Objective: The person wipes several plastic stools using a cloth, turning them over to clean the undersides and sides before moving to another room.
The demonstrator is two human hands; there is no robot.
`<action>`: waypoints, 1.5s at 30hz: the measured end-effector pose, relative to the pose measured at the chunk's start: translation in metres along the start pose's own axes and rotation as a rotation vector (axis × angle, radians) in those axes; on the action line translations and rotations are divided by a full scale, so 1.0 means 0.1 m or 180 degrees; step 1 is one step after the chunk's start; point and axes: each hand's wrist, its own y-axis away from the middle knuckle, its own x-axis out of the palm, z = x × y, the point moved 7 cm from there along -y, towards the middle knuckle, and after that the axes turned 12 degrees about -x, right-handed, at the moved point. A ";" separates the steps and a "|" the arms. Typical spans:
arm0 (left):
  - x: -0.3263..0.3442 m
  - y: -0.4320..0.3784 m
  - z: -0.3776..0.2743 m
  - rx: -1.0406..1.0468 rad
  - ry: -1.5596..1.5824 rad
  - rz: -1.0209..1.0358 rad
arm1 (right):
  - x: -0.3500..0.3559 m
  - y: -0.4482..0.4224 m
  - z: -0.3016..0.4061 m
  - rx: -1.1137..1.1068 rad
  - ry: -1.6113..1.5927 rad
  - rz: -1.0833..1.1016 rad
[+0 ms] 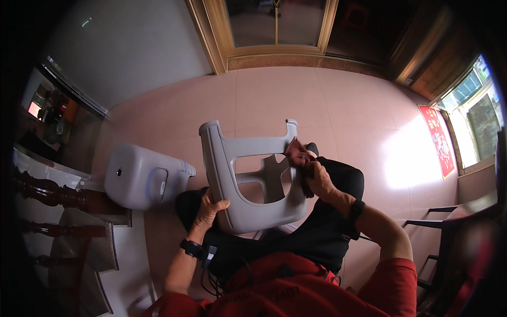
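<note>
A grey plastic stool (259,212) lies on its side across my lap, its legs pointing away from me. My left hand (210,210) grips the stool's left edge near the seat end, thumb on top. In my right hand (320,179) is a dark reddish-brown cloth (299,154), bunched up and pressed against the stool's right leg. The cloth and fingers partly cover that leg. Through the opening in the near side, the stool's far legs and a crossbar show.
Left of my knee stands a second grey plastic stool (134,174). Stair steps with dark wooden balusters (59,192) rise at the left. A dark chair (427,224) is at the right. Ahead are pink floor tiles (277,99) and a wood-framed glass door (277,27).
</note>
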 end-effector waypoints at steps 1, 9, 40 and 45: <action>0.01 0.00 0.00 0.0013 -0.0008 0.0000 | -0.06 -0.13 -0.11 -0.0090 0.0396 -0.0395; 0.04 0.03 0.00 -0.0039 -0.0089 0.0246 | 0.15 -0.67 0.73 -0.1034 0.0561 -0.0172; 0.04 -0.13 0.12 0.0367 0.1912 0.1359 | 1.09 0.36 2.22 -0.3444 0.1483 0.0786; -0.15 -0.22 0.43 0.0055 0.1895 0.1344 | 1.07 0.91 2.05 -0.3537 0.1166 0.1169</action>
